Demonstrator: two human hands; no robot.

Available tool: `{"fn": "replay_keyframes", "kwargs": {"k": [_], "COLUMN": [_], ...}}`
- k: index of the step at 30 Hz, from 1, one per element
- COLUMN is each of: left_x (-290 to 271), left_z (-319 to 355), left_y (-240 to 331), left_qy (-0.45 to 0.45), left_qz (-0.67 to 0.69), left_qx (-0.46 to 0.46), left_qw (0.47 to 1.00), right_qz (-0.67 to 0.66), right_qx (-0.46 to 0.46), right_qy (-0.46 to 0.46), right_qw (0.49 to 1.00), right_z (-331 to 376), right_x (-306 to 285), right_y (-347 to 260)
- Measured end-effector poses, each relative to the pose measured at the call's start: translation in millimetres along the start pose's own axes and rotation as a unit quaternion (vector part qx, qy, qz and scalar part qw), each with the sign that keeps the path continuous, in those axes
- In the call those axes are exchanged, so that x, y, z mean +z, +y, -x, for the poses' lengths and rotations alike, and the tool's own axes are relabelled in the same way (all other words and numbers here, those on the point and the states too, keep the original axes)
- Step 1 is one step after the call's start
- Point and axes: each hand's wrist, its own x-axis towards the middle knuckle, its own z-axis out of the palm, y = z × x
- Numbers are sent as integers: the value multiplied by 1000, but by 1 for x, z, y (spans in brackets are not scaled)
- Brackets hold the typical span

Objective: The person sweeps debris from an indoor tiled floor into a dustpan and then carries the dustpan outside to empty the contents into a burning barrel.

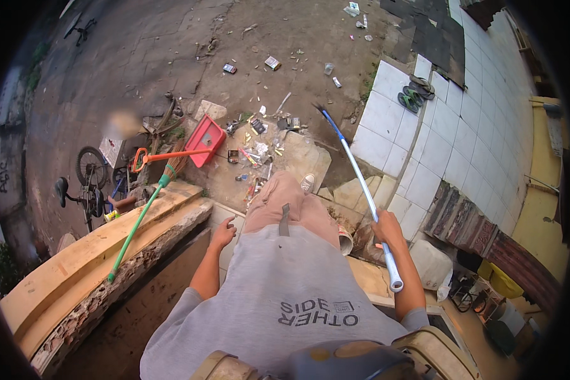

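My right hand (388,229) is wrapped round the pale blue and white pole of a long broom (359,173). Its darker blue end, with a small dark tip, points away from me over the dirt beside the white tiles. My left hand (223,233) hangs beside my left hip, holding nothing, with the index finger stretched out. Litter (258,147) of cartons, wrappers and paper bits lies on the ground ahead of my feet. A red dustpan (204,140) with an orange handle rests left of that litter.
A second broom (139,231) with a green handle leans on the low wall (101,253) at my left. A bicycle (88,183) stands beyond it. Green sandals (410,99) lie on the white tiles (386,107) to the right. More scraps dot the dirt farther ahead.
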Motion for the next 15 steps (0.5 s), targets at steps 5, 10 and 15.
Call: {"fn": "replay_keyframes", "kwargs": {"k": [5, 10, 15], "left_x": [3, 16, 44], "left_z": [-23, -30, -54], "left_y": [71, 74, 73], "left_qy": [58, 72, 22], "left_qz": [122, 194, 185], "left_qx": [5, -30, -103], "left_qw": [991, 978, 977], "right_qz": [-86, 36, 25], "right_qx": [93, -41, -38], "right_qy": [-124, -161, -276], "right_qw": [984, 985, 960], "right_z": [-121, -158, -164], "right_x": [14, 8, -79], "right_y": [-34, -76, -84]}}
